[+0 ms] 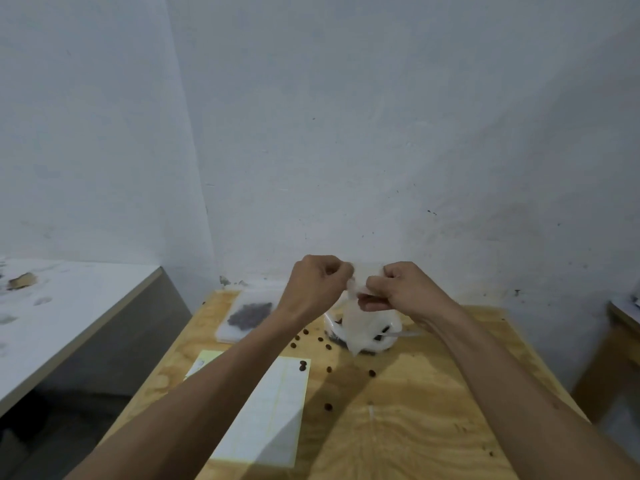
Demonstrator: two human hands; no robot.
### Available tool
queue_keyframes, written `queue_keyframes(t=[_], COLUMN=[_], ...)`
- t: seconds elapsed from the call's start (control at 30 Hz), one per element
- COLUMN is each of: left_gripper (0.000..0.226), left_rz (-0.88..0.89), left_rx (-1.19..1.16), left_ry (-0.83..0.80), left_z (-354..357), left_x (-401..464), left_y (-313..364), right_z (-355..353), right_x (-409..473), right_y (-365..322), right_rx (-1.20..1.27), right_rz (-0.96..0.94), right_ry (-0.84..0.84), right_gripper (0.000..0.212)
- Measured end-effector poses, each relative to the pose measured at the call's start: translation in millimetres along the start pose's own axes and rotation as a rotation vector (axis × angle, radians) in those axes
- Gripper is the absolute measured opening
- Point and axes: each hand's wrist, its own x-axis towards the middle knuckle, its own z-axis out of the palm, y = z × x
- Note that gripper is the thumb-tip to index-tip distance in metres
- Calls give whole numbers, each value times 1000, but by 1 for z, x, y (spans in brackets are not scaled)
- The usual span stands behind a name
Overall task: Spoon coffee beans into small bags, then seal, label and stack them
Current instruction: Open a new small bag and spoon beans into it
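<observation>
A small translucent plastic bag (356,320) hangs in the air above the wooden table (415,410). My left hand (317,282) and my right hand (398,287) both pinch its top edge, fingers curled, close together. Behind and below the bag stands a clear container (381,336) with dark coffee beans; a white spoon handle (405,333) sticks out to its right. At the table's back left lies a filled bag of beans (249,315), flat on a stack of bags. Several loose beans (313,344) lie scattered on the wood.
A sheet of white labels (273,403) lies at the table's front left, partly under my left forearm. A white counter (69,306) runs along the left, with a gap between. Another wooden piece (620,327) stands at far right. The wall is close behind.
</observation>
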Motion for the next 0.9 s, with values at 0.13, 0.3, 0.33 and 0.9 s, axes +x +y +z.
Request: queue_keyframes(t=[0.13,0.3,0.33,0.9], left_gripper=[106,104,96,89], left_rz=[2,46,74,222], left_rx=[94,226,263,488], left_ry=[-438,-452,-436,-293], left_z=[-10,-9,-9,-5], left_x=[-3,1,2,-2], left_y=[0,-5,-6,-28], right_z=[-9,-12,-15,-5], right_x=[6,3,3,-11], right_y=[1,0,0,-14], right_rx=[-9,-34,-67,-217], right_rz=[37,72,77,-112], right_ry=[-59,-138,-109,-160], right_gripper=[15,14,17,9])
